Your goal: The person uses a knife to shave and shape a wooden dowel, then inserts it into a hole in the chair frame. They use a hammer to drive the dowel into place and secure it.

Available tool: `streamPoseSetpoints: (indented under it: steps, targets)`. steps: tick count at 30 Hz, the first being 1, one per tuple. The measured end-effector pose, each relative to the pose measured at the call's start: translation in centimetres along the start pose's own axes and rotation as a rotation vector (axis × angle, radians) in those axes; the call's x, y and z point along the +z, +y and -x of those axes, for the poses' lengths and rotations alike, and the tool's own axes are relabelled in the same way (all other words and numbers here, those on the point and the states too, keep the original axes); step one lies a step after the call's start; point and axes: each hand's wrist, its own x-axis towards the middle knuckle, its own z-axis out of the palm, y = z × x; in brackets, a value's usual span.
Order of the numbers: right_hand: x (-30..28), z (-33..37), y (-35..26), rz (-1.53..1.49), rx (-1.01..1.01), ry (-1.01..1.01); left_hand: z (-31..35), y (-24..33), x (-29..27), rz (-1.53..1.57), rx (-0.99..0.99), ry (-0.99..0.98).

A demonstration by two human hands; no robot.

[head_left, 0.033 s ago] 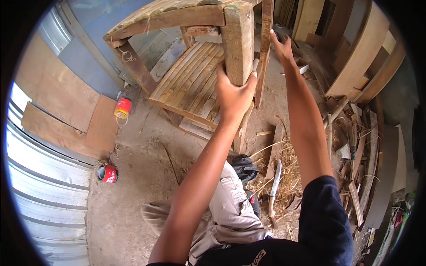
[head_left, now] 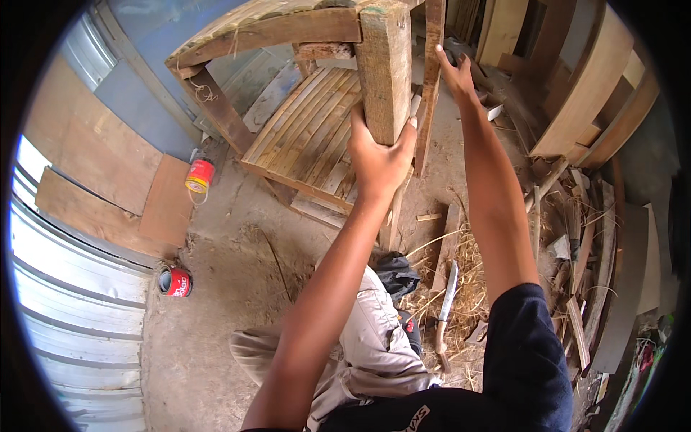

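A wooden chair-like frame with a panel of bamboo slats (head_left: 309, 133) stands tilted in front of me, and a second curved slatted panel tops it. My left hand (head_left: 381, 162) is wrapped round the lower end of its thick squared wooden post (head_left: 385, 68), thumb on the right side. At the far right of the frame is a thinner wooden upright (head_left: 432, 79). My right hand (head_left: 458, 75) is beside that upright with its fingers spread, one fingertip against its edge. Whether the thumb reaches behind it I cannot tell.
A machete (head_left: 446, 306) lies on straw shavings near my right knee, next to a black bag (head_left: 396, 276). Red cans (head_left: 175, 281) and a red-yellow tin (head_left: 199, 175) stand at left. Boards and scrap wood (head_left: 594, 237) line the right side.
The frame's thick post has shifted very slightly left and down in the view, my left hand still round it. Otherwise the hands keep their places.
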Motion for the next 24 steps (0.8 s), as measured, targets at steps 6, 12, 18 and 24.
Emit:
streamPoseSetpoints:
  steps: [6,12,18,24]
  targets:
    - [3.7,-1.8,2.6,0.024,0.008,-0.291,-0.1,-1.7,0.9,0.084,0.082,0.032]
    - [2.4,-2.5,2.4,0.478,0.083,-0.317,-0.2,-2.4,0.8,0.139,0.056,0.023]
    - [3.3,-5.0,4.5,0.559,0.154,-0.378,-0.9,-1.8,0.3,0.128,0.111,0.013]
    - [4.6,-7.3,10.5,0.053,0.332,-0.432,-0.9,-2.1,0.0,0.072,0.163,0.026]
